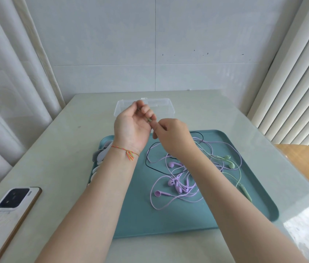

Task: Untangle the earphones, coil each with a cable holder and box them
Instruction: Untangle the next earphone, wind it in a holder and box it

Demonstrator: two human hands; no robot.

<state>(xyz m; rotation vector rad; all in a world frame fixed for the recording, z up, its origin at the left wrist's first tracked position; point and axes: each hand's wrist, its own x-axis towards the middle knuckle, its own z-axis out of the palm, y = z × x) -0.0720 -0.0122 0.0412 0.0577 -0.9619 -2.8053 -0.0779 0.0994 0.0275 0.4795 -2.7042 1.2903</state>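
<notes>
Forearms nearest; at 12 o'clock, left hand (131, 123) curled round green cable end (149, 119), right hand (170, 138) pinching same cable. Tangled earphones (180, 179) at 3 o'clock on tray (225, 211): light, limp, snag-prone. Recommended hold: near plug, not earbuds. Clear box (161, 106) beyond.

Our hands meet above the far edge of the tray.

Behind our left hand (131, 128) sits the box (163, 106); our right hand (172, 138) touches it from the right. Below and right of our right hand the earphones (180, 179) lie in the tray (168, 221). The cable holders (100, 158) lie below-left of our left wrist, the phone (11, 213) far left, nearer us.
</notes>
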